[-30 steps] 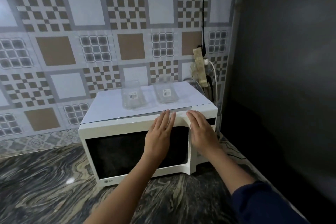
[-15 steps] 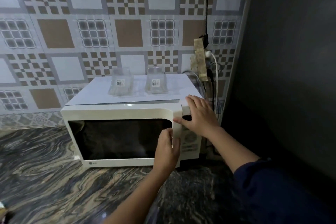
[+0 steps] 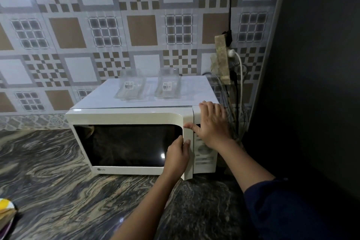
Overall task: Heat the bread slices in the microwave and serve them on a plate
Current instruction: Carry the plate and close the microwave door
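Note:
A white microwave (image 3: 126, 116) stands on the dark marbled counter against the tiled wall. Its dark-windowed door (image 3: 126, 145) has its right edge a little proud of the body. My left hand (image 3: 178, 157) curls around that right edge, fingers tucked behind it. My right hand (image 3: 213, 124) lies flat on the microwave's top right corner over the control panel (image 3: 203, 159), with its thumb against the door edge. At the bottom left corner, a plate (image 3: 7, 225) with bread slices (image 3: 6, 213) is partly cut off by the frame.
Two clear plastic containers (image 3: 132, 87) (image 3: 168, 85) with barcode labels sit on top of the microwave. A power strip with cables (image 3: 224, 60) hangs on the wall right of it. A dark wall (image 3: 311, 84) closes off the right side. The marbled counter (image 3: 58, 181) extends left.
My left hand has dropped from the top of the door to grip its right edge. My right hand has shifted right onto the top corner above the controls.

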A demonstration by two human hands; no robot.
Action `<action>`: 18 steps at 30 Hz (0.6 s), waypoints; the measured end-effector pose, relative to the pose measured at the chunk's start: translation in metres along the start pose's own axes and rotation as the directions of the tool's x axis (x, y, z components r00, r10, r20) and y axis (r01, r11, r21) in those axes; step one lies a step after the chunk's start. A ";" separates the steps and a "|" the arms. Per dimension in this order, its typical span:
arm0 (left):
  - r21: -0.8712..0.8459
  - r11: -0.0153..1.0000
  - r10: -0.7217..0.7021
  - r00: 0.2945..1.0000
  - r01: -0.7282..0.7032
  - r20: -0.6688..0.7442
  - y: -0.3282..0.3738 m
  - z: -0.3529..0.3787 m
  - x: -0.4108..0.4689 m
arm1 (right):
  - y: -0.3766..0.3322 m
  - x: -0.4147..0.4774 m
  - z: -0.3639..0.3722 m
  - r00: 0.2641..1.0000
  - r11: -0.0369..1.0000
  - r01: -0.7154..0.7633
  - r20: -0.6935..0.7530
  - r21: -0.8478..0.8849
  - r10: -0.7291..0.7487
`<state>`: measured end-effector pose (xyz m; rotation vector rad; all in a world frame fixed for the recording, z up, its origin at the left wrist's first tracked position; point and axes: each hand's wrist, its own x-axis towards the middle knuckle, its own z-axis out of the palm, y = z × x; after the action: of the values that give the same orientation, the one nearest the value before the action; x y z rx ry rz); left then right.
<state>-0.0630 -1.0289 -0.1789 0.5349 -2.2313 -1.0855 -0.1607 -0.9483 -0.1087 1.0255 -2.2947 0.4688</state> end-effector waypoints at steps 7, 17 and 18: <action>-0.034 0.999 -0.022 1.000 0.022 -0.018 -0.002 0.007 0.011 | -0.001 0.005 0.002 0.999 0.999 -0.035 -0.014 -0.021 0.035; -0.062 0.998 -0.027 0.997 0.031 0.066 -0.014 0.006 0.010 | -0.004 -0.003 0.001 0.996 0.995 -0.042 0.079 -0.095 0.050; -0.053 0.998 -0.029 0.997 0.033 0.074 -0.013 0.005 0.009 | -0.005 -0.004 0.000 0.994 0.994 -0.042 0.096 -0.104 0.052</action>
<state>-0.0720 -1.0394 -0.1891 0.5163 -2.2563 -1.1958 -0.1548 -0.9496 -0.1108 0.9662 -2.4077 0.3228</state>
